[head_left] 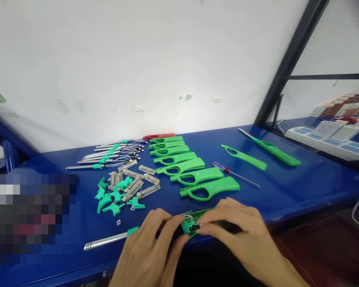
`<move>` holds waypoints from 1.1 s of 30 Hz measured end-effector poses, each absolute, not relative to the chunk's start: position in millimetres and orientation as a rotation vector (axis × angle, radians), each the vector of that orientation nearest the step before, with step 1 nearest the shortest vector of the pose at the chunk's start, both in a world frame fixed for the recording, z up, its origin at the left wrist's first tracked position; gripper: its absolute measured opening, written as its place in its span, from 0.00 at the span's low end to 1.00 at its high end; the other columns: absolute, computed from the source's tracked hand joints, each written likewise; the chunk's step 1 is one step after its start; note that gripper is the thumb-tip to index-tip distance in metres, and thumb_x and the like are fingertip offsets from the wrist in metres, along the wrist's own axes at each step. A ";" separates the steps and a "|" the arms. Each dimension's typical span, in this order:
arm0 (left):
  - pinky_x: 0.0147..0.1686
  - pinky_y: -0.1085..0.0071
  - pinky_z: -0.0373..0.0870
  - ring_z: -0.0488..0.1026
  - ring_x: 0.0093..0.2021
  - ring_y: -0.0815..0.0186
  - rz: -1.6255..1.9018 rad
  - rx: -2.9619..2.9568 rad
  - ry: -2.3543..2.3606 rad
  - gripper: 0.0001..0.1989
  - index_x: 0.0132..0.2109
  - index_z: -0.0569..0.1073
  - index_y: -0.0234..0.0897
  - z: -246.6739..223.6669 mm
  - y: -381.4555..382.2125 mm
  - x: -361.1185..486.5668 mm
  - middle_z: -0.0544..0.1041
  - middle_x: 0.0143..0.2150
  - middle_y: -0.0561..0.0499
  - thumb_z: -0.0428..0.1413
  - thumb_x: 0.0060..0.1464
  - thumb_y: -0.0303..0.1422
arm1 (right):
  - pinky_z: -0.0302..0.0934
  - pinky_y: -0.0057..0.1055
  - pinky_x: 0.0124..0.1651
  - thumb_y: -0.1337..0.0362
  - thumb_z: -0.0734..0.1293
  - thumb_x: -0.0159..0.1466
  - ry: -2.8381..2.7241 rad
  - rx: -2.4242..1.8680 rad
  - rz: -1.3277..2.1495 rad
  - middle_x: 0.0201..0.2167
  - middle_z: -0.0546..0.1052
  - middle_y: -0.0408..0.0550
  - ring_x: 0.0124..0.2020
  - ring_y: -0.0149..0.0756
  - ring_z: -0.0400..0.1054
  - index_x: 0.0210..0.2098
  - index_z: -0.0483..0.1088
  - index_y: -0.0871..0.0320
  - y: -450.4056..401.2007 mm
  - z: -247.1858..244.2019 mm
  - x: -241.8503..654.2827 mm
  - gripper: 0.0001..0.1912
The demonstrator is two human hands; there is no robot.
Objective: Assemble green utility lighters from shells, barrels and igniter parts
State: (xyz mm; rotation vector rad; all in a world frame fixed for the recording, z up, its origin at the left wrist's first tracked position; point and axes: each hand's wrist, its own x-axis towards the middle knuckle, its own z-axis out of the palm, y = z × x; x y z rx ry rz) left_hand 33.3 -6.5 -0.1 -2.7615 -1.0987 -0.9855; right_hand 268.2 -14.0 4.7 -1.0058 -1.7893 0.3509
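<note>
At the table's front edge lies an open green lighter shell [208, 211], partly covered by both hands. A metal tube [106, 241] with a teal collar extends left from under my left hand [155, 243]. That hand's fingers and thumb press around the teal trigger [186, 226] in the shell. My right hand [233, 231] pinches a small black part [195, 227] beside the trigger with thumb and index finger. A white wire [189, 217] loops just above the trigger. The inside of the shell is mostly hidden by the fingers.
Several green shells [215, 188] line the blue table [164, 203] beyond my hands. Left of them are clear fuel tanks [149, 190], teal triggers [112, 208] and wired metal tubes [83, 167]. To the right lie a screwdriver [242, 178], a loose shell [248, 159] and a lighter [275, 152].
</note>
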 end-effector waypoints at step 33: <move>0.32 0.70 0.78 0.79 0.39 0.63 -0.952 -2.773 -1.068 0.13 0.62 0.72 0.38 1.7 -5.3 34.9 0.74 0.45 0.46 0.51 0.74 0.29 | 0.69 0.27 0.46 0.66 0.74 0.72 -1.951 -0.991 0.369 0.39 0.84 0.37 0.39 0.29 0.78 0.42 0.80 0.51 -15.5 1.5 275.9 0.03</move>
